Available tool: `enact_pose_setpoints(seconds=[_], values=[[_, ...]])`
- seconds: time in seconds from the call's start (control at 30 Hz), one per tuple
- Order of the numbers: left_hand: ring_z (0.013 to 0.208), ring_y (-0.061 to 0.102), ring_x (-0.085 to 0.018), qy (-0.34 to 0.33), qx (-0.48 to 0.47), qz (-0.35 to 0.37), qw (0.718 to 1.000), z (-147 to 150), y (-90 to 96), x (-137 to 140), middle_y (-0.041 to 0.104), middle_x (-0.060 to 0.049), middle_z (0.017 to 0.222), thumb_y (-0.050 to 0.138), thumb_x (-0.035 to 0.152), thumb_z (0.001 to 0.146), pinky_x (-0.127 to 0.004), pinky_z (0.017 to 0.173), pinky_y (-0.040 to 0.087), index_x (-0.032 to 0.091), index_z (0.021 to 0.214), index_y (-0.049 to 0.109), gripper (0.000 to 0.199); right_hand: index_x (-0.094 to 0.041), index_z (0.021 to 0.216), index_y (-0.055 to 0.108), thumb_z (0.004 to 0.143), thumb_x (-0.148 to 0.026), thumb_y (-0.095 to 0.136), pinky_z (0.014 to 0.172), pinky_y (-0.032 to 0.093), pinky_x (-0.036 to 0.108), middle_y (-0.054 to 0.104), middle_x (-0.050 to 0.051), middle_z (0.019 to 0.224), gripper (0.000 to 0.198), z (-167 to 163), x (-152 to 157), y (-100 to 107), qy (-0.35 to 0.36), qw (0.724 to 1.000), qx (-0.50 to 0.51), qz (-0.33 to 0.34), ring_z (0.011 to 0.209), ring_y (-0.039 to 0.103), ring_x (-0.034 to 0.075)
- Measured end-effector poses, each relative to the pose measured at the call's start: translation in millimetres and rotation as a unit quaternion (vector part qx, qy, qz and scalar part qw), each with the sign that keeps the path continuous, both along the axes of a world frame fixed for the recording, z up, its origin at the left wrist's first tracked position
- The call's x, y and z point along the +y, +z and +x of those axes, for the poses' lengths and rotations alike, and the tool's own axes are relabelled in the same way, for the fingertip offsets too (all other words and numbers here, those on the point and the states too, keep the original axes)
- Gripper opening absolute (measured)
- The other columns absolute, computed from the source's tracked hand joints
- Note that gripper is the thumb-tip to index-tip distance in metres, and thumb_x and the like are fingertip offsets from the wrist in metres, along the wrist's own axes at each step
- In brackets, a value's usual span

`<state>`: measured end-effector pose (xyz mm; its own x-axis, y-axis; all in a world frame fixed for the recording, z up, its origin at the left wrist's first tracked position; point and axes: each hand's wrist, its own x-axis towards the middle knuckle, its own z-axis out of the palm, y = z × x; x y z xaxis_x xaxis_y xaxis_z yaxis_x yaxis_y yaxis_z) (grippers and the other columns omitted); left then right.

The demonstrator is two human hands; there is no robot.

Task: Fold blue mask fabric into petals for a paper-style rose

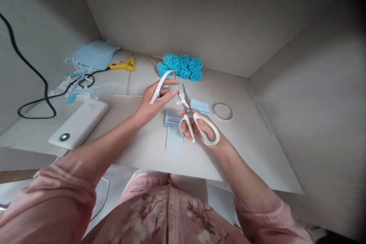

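Note:
My left hand [158,97] pinches a narrow white strip [161,84], which arches up over the back of the hand. Cream-handled scissors [206,129] are in my right hand [219,144], fingers through the loops. Their blades are parted, pointing up toward my left fingertips, and a small white piece [181,102] shows at them. Beneath the scissors lie a folded stack of blue-grey fabric [172,117] and a light blue piece [174,139]. More light blue pieces [200,106] rest just beyond the blades. Whether the blades touch the strip I cannot tell.
Blue crepe flowers [183,66] lie at the back. Left of them are a yellow glue gun [122,64], blue face masks [95,54], scraps [76,87], a black cable [47,84] and a white power bank [80,122]. A clear tape roll [222,111] sits at right.

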<state>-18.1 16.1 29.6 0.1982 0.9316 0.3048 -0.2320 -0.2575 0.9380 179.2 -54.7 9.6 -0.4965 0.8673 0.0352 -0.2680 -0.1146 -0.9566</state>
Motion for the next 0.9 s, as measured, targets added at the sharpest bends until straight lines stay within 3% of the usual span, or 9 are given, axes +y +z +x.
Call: enact_pose_setpoints(seconds=[0.13,0.37,0.5,0.67,0.9], values=[[0.051,0.032,-0.008,0.024,0.044,0.028,0.998,-0.3,4.2,-3.2,0.035,0.006,0.054,0.080,0.027,0.073,-0.024,0.053,0.029,0.020,0.090,0.076,0.019,-0.021,0.121,0.061,0.086,-0.059,0.063,0.050,0.042,0.023,0.066,0.003,0.081,0.052,-1.1,-0.5,-0.2,-0.007,1.000,-0.025,-0.002,0.057,0.055,0.010],[0.056,0.040,-0.009,0.054,0.078,0.060,0.994,0.4,0.5,-2.9,0.049,0.003,0.059,0.075,0.027,0.077,-0.024,0.056,0.031,0.018,0.079,0.073,0.009,-0.021,0.122,0.061,0.088,-0.056,0.062,0.049,0.042,0.023,0.067,0.004,0.083,0.049,-2.3,-0.2,-0.1,-0.016,0.999,-0.029,-0.002,0.059,0.056,0.010],[0.055,0.040,-0.009,0.042,0.041,0.005,0.998,3.3,1.0,-4.9,0.050,0.003,0.058,0.077,0.026,0.076,-0.024,0.054,0.030,0.017,0.076,0.070,0.012,-0.022,0.122,0.061,0.086,-0.055,0.065,0.051,0.043,0.023,0.066,0.003,0.085,0.049,-5.6,0.3,1.9,-0.059,0.997,-0.041,-0.011,0.063,0.057,0.011],[0.053,0.043,-0.008,0.019,-0.061,-0.064,0.996,8.1,1.4,-8.8,0.048,0.004,0.058,0.077,0.031,0.076,-0.024,0.054,0.034,0.017,0.078,0.063,0.020,-0.026,0.120,0.059,0.086,-0.059,0.063,0.059,0.048,0.024,0.064,0.001,0.086,0.048,-3.3,6.8,-1.6,-0.105,0.994,0.014,-0.038,0.069,0.057,0.011],[0.047,0.032,-0.006,-0.105,-0.107,-0.197,0.969,14.0,-2.4,-13.1,0.035,0.010,0.049,0.079,0.030,0.076,-0.021,0.054,0.035,0.018,0.091,0.063,0.025,-0.026,0.125,0.056,0.084,-0.061,0.064,0.062,0.048,0.025,0.065,0.003,0.092,0.055,-4.3,5.3,-7.8,-0.076,0.997,-0.023,0.011,0.072,0.058,0.012]])
